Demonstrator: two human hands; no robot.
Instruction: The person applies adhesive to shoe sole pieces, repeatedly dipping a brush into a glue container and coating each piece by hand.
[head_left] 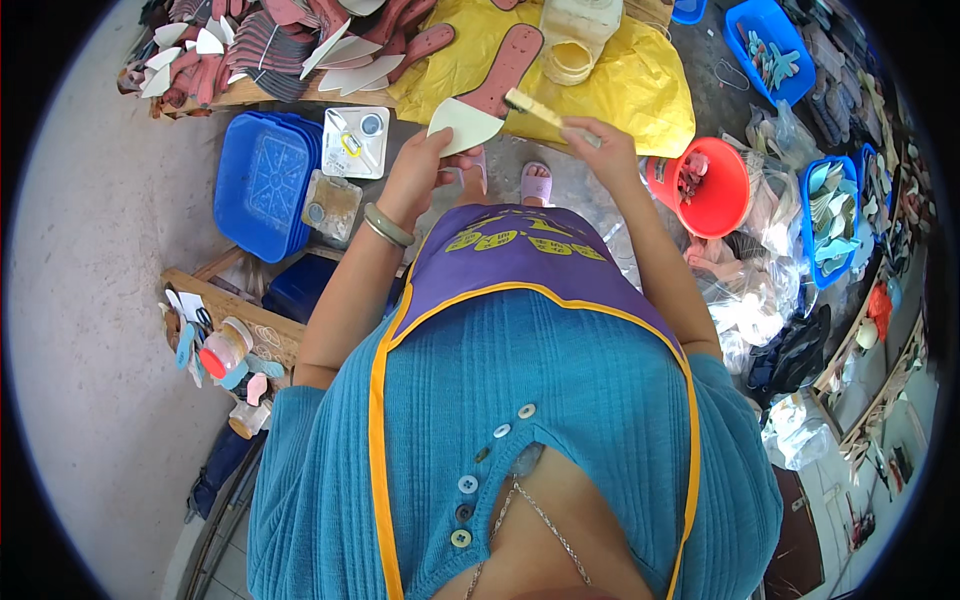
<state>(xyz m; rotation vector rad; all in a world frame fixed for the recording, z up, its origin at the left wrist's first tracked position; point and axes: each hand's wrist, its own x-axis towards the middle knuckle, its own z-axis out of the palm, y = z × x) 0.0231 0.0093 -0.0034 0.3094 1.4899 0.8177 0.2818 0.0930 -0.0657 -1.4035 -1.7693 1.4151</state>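
Pink-white insole (488, 104), corner hidden under gripping left fingers (437, 142); right fingers (588, 127) hold brush (536, 107).

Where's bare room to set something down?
Free: the yellow sheet right of the translucent container, out to the sheet's edge; also a narrower strip between the insole piles and the pink insole in the left hand. Crowded: left of the sheet, under those piles, and lower right, around the red bucket and plastic bags.
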